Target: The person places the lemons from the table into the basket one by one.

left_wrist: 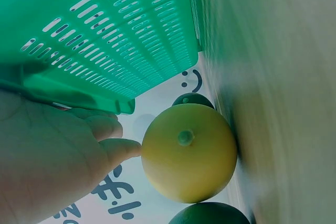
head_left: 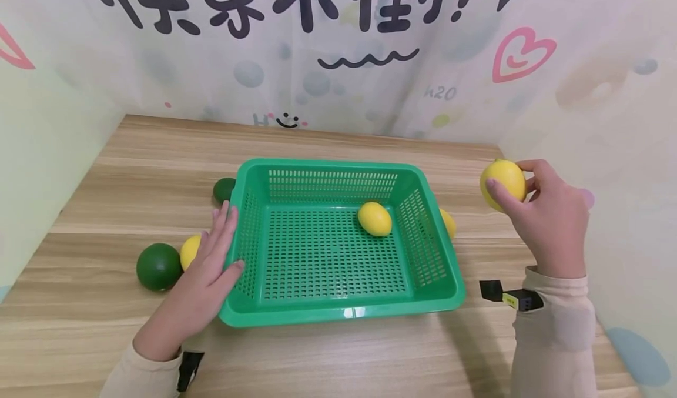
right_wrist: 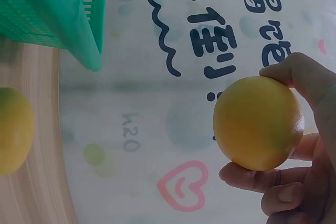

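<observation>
My right hand holds a yellow lemon between thumb and fingers, raised to the right of a green plastic basket. The right wrist view shows the same grip, with the lemon's rounded side bare. Inside the basket, toward its right back, lies another lemon. My left hand touches the basket's left rim with its fingers extended. Beside that hand is a yellow fruit, partly hidden by it in the head view.
Left of the basket on the wooden table sit a large dark green round fruit and a smaller green one. A yellow fruit shows partly behind the basket's right side. A printed cloth backdrop stands behind.
</observation>
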Available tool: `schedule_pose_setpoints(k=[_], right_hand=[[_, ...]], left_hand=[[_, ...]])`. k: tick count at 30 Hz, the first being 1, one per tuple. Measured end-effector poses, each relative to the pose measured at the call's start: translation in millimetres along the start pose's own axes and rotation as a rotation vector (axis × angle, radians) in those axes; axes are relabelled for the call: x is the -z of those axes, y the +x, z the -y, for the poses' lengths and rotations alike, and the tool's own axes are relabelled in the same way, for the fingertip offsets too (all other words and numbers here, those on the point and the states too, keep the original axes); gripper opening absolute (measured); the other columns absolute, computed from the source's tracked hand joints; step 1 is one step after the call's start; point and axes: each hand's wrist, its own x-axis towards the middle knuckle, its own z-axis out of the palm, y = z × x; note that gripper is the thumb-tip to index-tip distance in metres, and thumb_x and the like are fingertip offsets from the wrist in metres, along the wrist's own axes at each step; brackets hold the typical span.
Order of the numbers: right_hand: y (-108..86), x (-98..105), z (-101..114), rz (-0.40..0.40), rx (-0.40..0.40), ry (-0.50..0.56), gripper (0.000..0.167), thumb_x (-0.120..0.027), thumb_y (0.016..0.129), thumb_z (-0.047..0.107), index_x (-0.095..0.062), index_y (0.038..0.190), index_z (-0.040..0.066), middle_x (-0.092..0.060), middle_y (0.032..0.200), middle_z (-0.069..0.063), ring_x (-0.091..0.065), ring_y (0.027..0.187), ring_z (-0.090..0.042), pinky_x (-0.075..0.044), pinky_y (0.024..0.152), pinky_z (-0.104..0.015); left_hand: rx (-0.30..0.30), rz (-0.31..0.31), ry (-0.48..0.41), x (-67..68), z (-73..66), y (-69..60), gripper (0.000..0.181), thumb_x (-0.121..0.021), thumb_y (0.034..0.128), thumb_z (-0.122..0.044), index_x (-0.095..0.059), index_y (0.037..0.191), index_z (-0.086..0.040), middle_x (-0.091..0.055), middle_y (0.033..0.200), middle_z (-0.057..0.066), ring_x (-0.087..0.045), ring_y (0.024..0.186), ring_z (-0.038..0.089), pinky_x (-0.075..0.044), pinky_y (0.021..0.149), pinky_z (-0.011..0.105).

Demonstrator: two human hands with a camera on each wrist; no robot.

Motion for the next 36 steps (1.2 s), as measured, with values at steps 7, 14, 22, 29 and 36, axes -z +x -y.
schedule_pose_setpoints(k=[7, 14, 22, 29, 36], right_hand=[[1.6, -2, 4, -0.016, 0.020, -0.001, 0.047, -0.076, 0.087, 0.040, -0.070, 0.119, 0.006, -0.068, 0.083, -0.018, -0.040, 0.060, 0.007, -0.025, 0.079, -0.044], [2.2, -3, 7, -0.031, 0.037, 0.032, 0.046, -0.077, 0.086, 0.040, -0.070, 0.117, 0.006, -0.068, 0.082, -0.019, -0.040, 0.060, 0.007, -0.027, 0.071, -0.039], [3.2, -1, 10, -0.039, 0.051, 0.012, 0.046, -0.078, 0.086, 0.041, -0.071, 0.117, 0.007, -0.069, 0.083, -0.018, -0.041, 0.060, 0.005, -0.031, 0.061, -0.030], [2.9, -3, 14, -0.032, 0.058, 0.022, 0.045, -0.078, 0.086, 0.039, -0.072, 0.117, 0.008, -0.068, 0.082, -0.015, -0.043, 0.059, 0.001, -0.032, 0.058, -0.026], [4.4, -6, 19, -0.026, 0.075, 0.025, 0.046, -0.079, 0.085, 0.042, -0.072, 0.117, 0.010, -0.069, 0.082, -0.015, -0.045, 0.063, -0.004, -0.033, 0.055, -0.027]], left_hand=[[-0.003, -0.005, -0.004, 0.0, 0.3, -0.3, 0.078, -0.047, 0.1048, -0.006, 0.000, 0.167, -0.017, 0.010, 0.172, 0.002, 0.016, 0.157, 0.028, 0.007, 0.122, 0.061], [-0.004, -0.003, -0.005, 0.1, -0.6, -0.1, 0.078, -0.047, 0.1049, -0.006, 0.000, 0.167, -0.017, 0.010, 0.173, 0.004, 0.016, 0.157, 0.027, 0.007, 0.122, 0.061], [0.002, 0.000, -0.003, 0.0, -0.6, -0.4, 0.078, -0.047, 0.1051, -0.006, 0.000, 0.167, -0.017, 0.010, 0.173, 0.004, 0.016, 0.156, 0.027, 0.007, 0.122, 0.061], [0.001, 0.000, -0.002, 0.1, 0.1, -0.4, 0.078, -0.047, 0.1051, -0.006, 0.000, 0.167, -0.017, 0.010, 0.173, 0.003, 0.016, 0.156, 0.027, 0.007, 0.123, 0.061], [0.006, 0.000, -0.002, 0.3, -0.4, 0.2, 0.078, -0.047, 0.1050, -0.006, 0.000, 0.167, -0.017, 0.011, 0.172, 0.000, 0.016, 0.156, 0.027, 0.007, 0.122, 0.061]])
